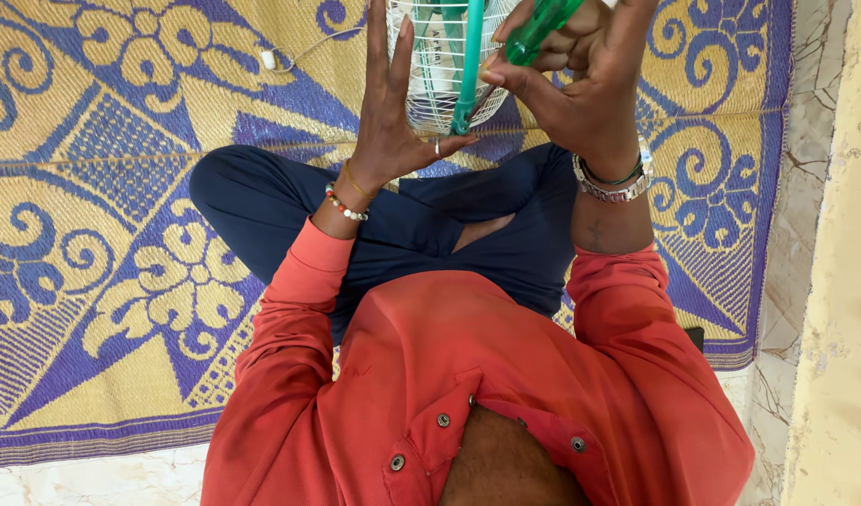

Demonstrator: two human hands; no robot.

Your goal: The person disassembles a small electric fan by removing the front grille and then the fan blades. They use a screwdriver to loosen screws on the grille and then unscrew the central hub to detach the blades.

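My right hand [580, 84], top right of centre, is wrapped round the green screwdriver [533, 33], thumb and fingers pinching the see-through handle, shaft angling down-left to the fan cage. The tip itself I can't make out; it's lost somewhere behind the teal strip [468, 66] that runs down the front of the wire guard [430, 75].

My left hand [388, 122] is flat and spread, fingers straight up, palm pressed to the left side of the guard. It's bracing, not gripping anything. The guard sits top centre of the frame, upper part cut off by the edge, above my crossed legs [355, 215] on the yellow and purple mat [112, 262].

Risks as I see them. No. 1: the tip slips off w/e it's seated in, since I'm driving at a slant and can't see the contact. If it skids, it goes toward my open left palm, which is right there on the other side of the wires. No. 2: the guard is only steadied by a flat palm, so a hard twist could spin or tip the whole thing. No. 3: thin wires could bend if I lean in too much. Also a white cord [294, 56] trails at upper left, easy to snag w/ a knee.
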